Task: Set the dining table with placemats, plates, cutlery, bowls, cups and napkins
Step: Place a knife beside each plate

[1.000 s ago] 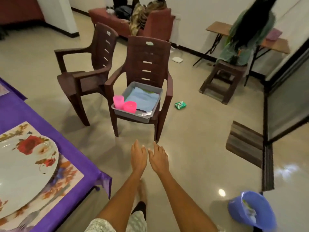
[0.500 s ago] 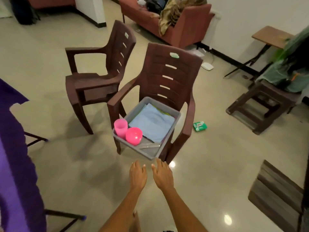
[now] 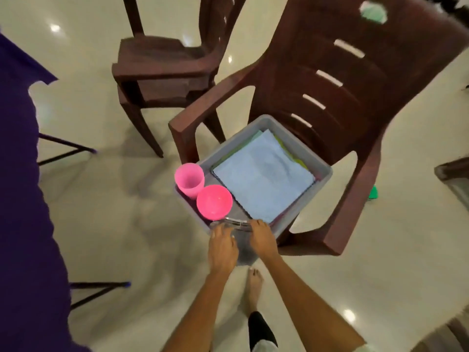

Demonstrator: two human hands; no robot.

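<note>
Cutlery (image 3: 237, 223) lies at the near edge of the grey bin (image 3: 322, 171) on the chair (image 3: 342, 80); your left hand (image 3: 222, 250) and right hand (image 3: 262, 241), fingers loose and holding nothing, hover over it, so pinch it next.

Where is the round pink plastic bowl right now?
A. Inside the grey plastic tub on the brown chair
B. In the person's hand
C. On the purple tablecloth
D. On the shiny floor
A: the round pink plastic bowl sits inside the grey plastic tub on the brown plastic chair, next to the pink plastic cup and the folded light blue cloth.
</note>
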